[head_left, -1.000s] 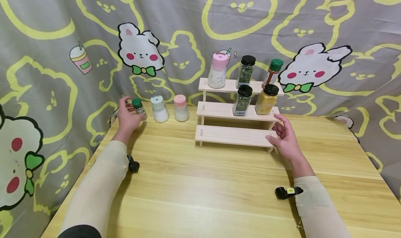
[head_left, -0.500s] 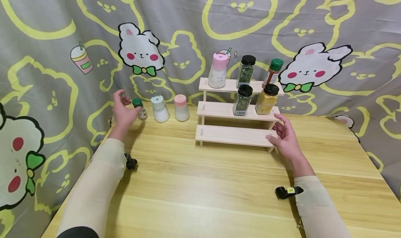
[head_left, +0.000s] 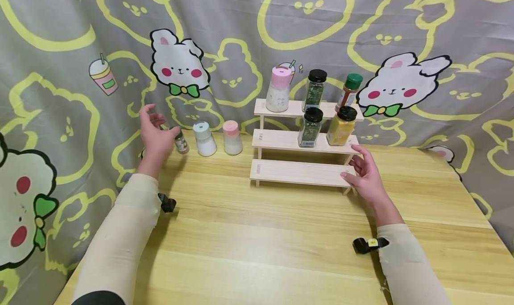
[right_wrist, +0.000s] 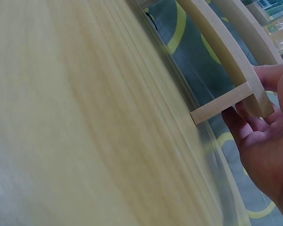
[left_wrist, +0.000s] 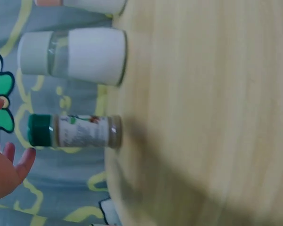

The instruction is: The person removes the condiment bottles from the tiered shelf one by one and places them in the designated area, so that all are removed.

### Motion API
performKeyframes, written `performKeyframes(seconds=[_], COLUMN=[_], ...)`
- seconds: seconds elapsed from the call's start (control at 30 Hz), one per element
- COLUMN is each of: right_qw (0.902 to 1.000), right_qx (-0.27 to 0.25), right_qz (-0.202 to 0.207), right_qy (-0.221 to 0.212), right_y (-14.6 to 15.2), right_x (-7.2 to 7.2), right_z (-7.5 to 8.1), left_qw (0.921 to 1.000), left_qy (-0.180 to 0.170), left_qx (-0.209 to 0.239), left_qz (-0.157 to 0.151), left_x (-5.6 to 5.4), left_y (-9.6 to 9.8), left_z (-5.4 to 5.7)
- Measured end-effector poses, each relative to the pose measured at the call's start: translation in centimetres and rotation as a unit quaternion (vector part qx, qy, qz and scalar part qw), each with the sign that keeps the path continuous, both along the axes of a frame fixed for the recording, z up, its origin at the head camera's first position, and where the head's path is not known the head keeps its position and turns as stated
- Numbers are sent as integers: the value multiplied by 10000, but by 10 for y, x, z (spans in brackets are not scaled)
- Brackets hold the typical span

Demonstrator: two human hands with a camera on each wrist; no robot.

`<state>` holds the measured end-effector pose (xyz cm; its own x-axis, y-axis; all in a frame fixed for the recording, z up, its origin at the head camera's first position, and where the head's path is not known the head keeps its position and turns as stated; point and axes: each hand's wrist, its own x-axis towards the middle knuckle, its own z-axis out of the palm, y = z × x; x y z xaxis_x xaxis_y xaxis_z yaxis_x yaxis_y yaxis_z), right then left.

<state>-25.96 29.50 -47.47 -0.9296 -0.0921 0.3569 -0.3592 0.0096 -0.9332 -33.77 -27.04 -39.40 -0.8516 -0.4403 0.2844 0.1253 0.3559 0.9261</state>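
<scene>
the green-capped spice jar [head_left: 182, 145] is standing upright at four o'clock from the nearer left hand [head_left: 154, 134], whose fingers are hanging spread, perhaps touching nothing; the right hand [head_left: 366, 176] is gripping the three-tier wooden rack [head_left: 301, 172] at its four-o'clock corner

Pale beige on both arms, the left sleeve [head_left: 114, 247] and the right sleeve [head_left: 415, 274], each running into a greyer cuff [head_left: 139, 195], and look, ragged along the inner edge of the right one! A small black wrist camera [head_left: 168, 203] juts from the left, its black twin [head_left: 361, 246] from the right, flashing a yellow label [head_left: 373, 243], print too tiny to read. Lower on the left arm, a curved black patch [head_left: 100, 298], only partly showing.
</scene>
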Motion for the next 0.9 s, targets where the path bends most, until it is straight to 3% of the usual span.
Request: performKeyframes(seconds=[0.27,0.6,0.9], right_qw=[10000,10000,10000], right_qx=[-2,-38,-57], right_qz=[-4,28,53], right_qy=[-27,1,23], right_y=[0,1,1], right_x=[0,0,0], right_z=[0,-1,-1], left_qw=[9989,9944,9804], left_qy=[414,906,1704], left_qx=[53,76,138], left_qz=[-209,-544,-979], left_x=[6,11,18], left_y=[18,40,64], left_z=[21,38,53])
